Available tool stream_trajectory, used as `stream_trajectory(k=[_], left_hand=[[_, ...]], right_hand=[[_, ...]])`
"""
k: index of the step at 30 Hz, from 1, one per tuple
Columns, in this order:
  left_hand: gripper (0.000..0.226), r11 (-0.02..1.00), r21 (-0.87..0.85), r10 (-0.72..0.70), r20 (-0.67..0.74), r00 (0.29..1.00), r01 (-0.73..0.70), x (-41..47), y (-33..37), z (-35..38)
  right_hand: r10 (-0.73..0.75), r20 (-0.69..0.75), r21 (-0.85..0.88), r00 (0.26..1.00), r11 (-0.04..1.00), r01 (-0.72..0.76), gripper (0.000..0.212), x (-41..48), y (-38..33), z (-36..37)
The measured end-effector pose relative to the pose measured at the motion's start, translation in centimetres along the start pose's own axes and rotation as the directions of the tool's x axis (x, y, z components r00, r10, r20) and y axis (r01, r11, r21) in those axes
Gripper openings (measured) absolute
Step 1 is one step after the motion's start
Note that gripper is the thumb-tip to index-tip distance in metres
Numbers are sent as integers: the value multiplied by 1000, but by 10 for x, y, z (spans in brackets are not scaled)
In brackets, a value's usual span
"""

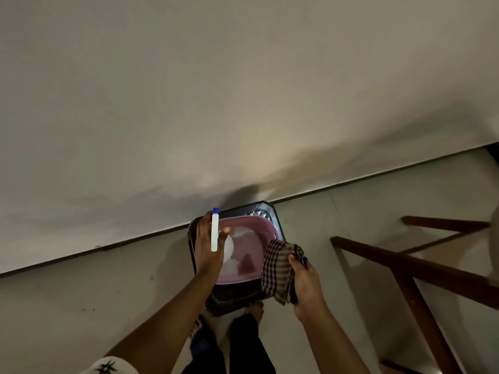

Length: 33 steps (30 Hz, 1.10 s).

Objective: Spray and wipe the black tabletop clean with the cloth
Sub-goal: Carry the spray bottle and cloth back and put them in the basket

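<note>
The small black surface point(237, 300) stands on the floor by the wall. A pink basket point(251, 233) sits on it, with a white round thing point(228, 248) inside; what that is cannot be told. The left hand point(209, 247) is over the basket, its fingers closed on a thin white spray bottle point(214, 233) with a blue cap. No writing can be read on it. The right hand point(302, 276) grips the checked cloth point(276, 268), which hangs at the surface's right edge. Brown wooden bars point(410, 265) stand to the right.
</note>
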State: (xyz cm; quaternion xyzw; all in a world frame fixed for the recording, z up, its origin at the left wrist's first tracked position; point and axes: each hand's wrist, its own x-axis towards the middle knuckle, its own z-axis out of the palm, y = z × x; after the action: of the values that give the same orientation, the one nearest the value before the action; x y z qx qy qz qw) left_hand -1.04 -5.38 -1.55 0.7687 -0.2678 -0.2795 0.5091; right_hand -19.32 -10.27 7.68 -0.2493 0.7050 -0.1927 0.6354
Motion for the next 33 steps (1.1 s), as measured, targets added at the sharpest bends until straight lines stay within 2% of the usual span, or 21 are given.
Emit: stream_trajectory(k=[2,4,8,10,12,15,17,18,20,21,23,25,27,30,33], left_hand=[[71,996,89,5,-3,1000,-4,1,-10,3],[79,966,259,20,-1,1000,-19,0,-22,3],[88,889,458,26,-7,1000,-20,-10,-37,-1],[86,864,502,35,34,999,-47,-18,-45,-3],[94,875,483,-20,82,996,-22,-26,-50,-6],[112,875,483,-78,91,993,24,-33,-62,-10],[116,917,371,-175,41,984,147,-33,-75,-14],[112,944,218,-264,45,963,248,-33,-78,-15],[91,910,-22,-410,98,907,414,-30,-81,-21],[76,891,-62,-441,116,890,450,-28,-80,-23],[58,882,-65,-456,133,880,467,-24,-75,-27],[53,857,-80,-498,125,858,509,-21,-68,-29],[54,807,-135,-558,148,817,575,-21,-66,-29],[54,742,-198,-608,205,767,641,-23,-62,-27],[54,715,-233,-622,220,752,659,-25,-55,-24]], right_hand=[[5,16,-17,1000,1000,-5,24,6,2,4],[-4,41,-29,999,1000,5,17,10,2,10],[-20,67,-103,998,994,27,18,21,2,25],[-28,76,-159,997,986,40,8,27,3,32],[-49,94,-234,994,970,70,6,31,3,38],[-99,124,-410,987,901,142,21,39,3,49],[-140,167,-535,976,818,209,30,44,2,55],[-147,188,-574,971,786,230,30,48,2,59],[-136,207,-644,969,727,239,27,58,2,64],[-111,209,-679,971,699,226,24,64,0,68],[-43,218,-690,975,700,186,24,76,-1,76],[26,252,-628,967,765,143,29,89,-2,82],[48,263,-634,964,762,135,36,99,-2,85],[42,219,-744,975,653,139,45,117,3,85],[-22,232,-841,972,498,212,36,119,4,86]])
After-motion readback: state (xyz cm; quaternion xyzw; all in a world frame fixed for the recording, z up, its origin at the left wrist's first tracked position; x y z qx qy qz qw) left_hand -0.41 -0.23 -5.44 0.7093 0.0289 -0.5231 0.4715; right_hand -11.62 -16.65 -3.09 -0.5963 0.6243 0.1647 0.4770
